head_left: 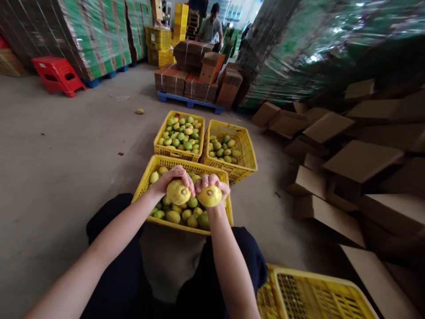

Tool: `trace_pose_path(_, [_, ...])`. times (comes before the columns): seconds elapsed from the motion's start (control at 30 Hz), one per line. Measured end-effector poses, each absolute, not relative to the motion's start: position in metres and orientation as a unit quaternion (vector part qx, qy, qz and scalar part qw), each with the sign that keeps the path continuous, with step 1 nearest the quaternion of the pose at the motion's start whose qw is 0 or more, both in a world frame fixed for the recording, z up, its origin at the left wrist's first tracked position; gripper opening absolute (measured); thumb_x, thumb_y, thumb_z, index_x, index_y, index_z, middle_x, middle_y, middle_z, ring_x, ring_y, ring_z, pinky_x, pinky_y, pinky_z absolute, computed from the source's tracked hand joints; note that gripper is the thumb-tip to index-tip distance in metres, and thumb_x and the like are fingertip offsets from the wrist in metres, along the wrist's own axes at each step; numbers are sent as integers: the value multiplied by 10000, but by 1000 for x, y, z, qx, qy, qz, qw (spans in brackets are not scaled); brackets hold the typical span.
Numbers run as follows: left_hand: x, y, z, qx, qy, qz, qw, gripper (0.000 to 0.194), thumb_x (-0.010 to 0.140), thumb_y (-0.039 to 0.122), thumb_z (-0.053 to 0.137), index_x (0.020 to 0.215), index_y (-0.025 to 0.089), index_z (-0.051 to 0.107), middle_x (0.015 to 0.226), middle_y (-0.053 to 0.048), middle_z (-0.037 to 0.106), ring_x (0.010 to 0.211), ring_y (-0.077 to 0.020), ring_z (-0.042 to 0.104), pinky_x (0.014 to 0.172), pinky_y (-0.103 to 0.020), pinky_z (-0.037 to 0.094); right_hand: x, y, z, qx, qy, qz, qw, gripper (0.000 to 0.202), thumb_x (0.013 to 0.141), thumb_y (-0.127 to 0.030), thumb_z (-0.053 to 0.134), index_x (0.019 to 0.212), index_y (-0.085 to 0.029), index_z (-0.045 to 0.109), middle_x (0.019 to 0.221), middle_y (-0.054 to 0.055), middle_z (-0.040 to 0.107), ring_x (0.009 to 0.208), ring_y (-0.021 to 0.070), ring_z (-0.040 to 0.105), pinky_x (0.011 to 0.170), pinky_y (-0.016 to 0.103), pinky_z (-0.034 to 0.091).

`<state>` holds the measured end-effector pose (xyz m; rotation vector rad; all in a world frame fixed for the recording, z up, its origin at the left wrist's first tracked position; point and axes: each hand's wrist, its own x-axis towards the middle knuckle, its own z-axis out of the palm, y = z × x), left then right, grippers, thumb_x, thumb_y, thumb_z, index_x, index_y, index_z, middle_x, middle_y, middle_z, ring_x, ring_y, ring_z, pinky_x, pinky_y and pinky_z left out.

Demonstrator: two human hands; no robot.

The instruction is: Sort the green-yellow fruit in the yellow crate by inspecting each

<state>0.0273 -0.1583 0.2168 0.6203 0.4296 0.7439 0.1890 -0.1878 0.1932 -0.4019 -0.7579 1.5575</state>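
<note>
Just over a yellow plastic crate (186,228) of green and yellow lemons, both my hands are raised side by side. My left hand (175,175) wraps its fingers round a yellow lemon (178,192), whose stem end faces me. In my right hand (221,185) is another yellow lemon (209,196), also stem end toward me, with the fingers curled over its top. The two lemons are close together but a small gap shows between them. Below them lie loose lemons (173,216), partly hidden by my hands and forearms.
Beyond stand a fuller lemon crate (177,153) and a partly filled crate (247,153). A yellow crate (318,277) is at my lower right, cardboard boxes (361,159) at right. Farther off are a red stool (59,75), a pallet of flattened cartons (191,84) and a person (212,29).
</note>
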Motion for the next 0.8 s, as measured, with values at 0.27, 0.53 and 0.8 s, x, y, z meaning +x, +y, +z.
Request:
trace_pose_path(0.27, [36,-158,227,162,255,436,848,421,941,255,454,579,171,652,529,-59,646,620,-244,717,637,-362,587,178,-188,202,-241,-164,674,679,204,680,-398,643,606,-248,527,609,-23,606,550,163,563,562,342,575])
trace_pose_path(0.53, [59,-145,220,-50,262,544,795,396,998,261,332,1051,177,716,776,-50,764,694,-172,724,708,-273,588,160,-173,188,-243,-52,658,710,257,834,-377,567,1036,-254,667,986,25,760,964,209,707,910,410,602])
trace_pose_path(0.8, [57,-149,224,-41,245,536,807,409,958,286,355,1095,126,705,891,-119,775,883,-250,749,784,-345,597,175,-168,193,-305,-86,603,732,290,818,-362,638,1084,-269,703,1025,9,747,926,207,697,835,400,599])
